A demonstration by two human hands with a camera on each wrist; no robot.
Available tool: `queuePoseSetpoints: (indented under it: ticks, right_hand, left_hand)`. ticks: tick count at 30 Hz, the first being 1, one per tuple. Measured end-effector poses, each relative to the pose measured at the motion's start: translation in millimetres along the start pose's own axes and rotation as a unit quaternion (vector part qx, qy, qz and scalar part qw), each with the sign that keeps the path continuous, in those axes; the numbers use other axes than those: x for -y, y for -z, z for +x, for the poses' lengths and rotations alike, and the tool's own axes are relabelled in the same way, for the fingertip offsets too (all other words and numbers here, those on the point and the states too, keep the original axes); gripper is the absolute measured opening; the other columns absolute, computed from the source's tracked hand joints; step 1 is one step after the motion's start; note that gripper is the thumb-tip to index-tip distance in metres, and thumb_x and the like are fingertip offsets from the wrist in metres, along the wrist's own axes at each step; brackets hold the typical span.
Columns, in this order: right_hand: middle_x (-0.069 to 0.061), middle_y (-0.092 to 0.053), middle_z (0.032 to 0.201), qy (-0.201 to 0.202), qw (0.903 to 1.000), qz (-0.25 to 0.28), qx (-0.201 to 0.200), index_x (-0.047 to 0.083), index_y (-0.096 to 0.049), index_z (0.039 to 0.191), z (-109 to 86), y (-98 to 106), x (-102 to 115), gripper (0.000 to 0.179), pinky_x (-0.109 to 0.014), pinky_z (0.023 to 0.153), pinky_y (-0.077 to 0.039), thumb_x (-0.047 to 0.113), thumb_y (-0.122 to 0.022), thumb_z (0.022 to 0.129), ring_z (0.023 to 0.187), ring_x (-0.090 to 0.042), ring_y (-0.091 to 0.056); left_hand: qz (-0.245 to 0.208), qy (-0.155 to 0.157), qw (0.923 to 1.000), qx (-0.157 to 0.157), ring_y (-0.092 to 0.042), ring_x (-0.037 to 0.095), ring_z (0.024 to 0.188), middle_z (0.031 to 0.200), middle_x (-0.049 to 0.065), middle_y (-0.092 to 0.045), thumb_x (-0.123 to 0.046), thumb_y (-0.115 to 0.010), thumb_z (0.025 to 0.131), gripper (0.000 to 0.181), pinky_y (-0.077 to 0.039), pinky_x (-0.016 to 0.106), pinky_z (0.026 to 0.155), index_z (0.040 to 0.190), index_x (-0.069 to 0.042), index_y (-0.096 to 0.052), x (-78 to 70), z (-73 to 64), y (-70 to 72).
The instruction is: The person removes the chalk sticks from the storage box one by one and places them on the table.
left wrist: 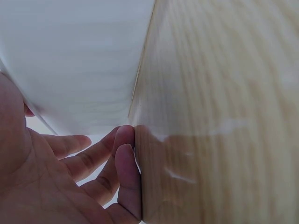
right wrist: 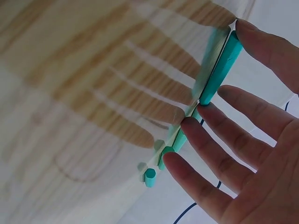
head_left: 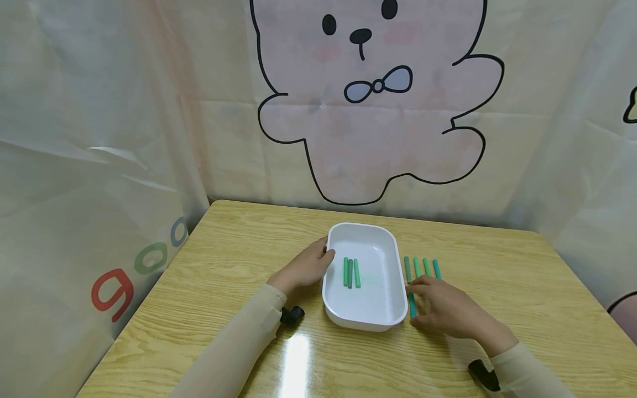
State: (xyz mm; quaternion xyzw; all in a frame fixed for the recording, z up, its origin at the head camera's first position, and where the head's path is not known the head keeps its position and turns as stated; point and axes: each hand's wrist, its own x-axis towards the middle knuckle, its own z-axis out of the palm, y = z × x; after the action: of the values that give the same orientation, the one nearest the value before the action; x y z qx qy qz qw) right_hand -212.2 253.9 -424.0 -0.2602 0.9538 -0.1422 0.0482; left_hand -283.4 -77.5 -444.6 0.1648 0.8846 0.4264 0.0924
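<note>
Landmark: the white tub (head_left: 380, 301). Left hand (head_left: 304, 266) holds the tub's left wall, thumb at the rim, other fingers loosely fanned outside. Right hand (head_left: 450, 309) sits just right of the tub, fingers spread about a teal stick (head_left: 412, 305) near the wall's near end. No pinch that I can see; firm contact, can't tell. Three green sticks (head_left: 345, 272) lie inside the tub; a row of four sticks (head_left: 426, 266) lies on the worktop (head_left: 249, 237), right of the tub's far half.

Risks, my judgement: a one-sided nudge could roll the teal stick against the tub. Trailing fingers could scatter the row. Squeezing hard might snap something so thin. Leftward pull on the rim could shift the tub and its three sticks.
</note>
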Motion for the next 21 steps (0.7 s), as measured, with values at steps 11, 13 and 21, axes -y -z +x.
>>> queuePoseSetpoints:
  ticks: [11, 13, 21]
  right_hand:
    - [-0.014, -0.062, 0.138, -0.006, 0.9999, 0.004, 0.008, 0.004, -0.066, 0.137, -1.3, 1.0, 1.0, 0.07, -0.053, 0.091, -0.059, 0.036, -0.09, 0.079, 0.119, -0.037, -0.065]
    - [-0.014, -0.062, 0.138, -0.007, 0.9999, 0.004, 0.009, 0.004, -0.066, 0.137, -1.8, 2.9, 1.6, 0.071, -0.052, 0.091, -0.059, 0.037, -0.09, 0.079, 0.119, -0.036, -0.065]
    - [-0.019, -0.063, 0.14, -0.005, 0.9999, 0.003, -0.011, 0.009, -0.064, 0.141, -4.6, 15.0, 2.6, 0.067, -0.06, 0.096, -0.055, 0.038, -0.085, 0.085, 0.131, -0.048, -0.057]
  left_hand:
    - [-0.003, 0.002, 1.0, 0.001, -0.047, 0.028, 0.145, 0.161, 0.012, -0.045, -0.036, -0.034, 0.113, 0.058, -0.041, 0.049, 0.12, 0.165, -0.013, -0.028, 1.3, 0.7, 0.3]
    - [-0.002, 0.004, 1.0, 0.001, -0.048, 0.028, 0.144, 0.16, 0.012, -0.046, -0.037, -0.034, 0.112, 0.058, -0.041, 0.049, 0.119, 0.165, -0.013, -0.028, 1.5, 1.2, 0.3]
    - [0.002, 0.006, 1.0, -0.001, -0.048, 0.028, 0.144, 0.16, 0.012, -0.046, -0.036, -0.033, 0.113, 0.058, -0.041, 0.048, 0.119, 0.165, -0.013, -0.027, 1.7, 1.5, 0.3]
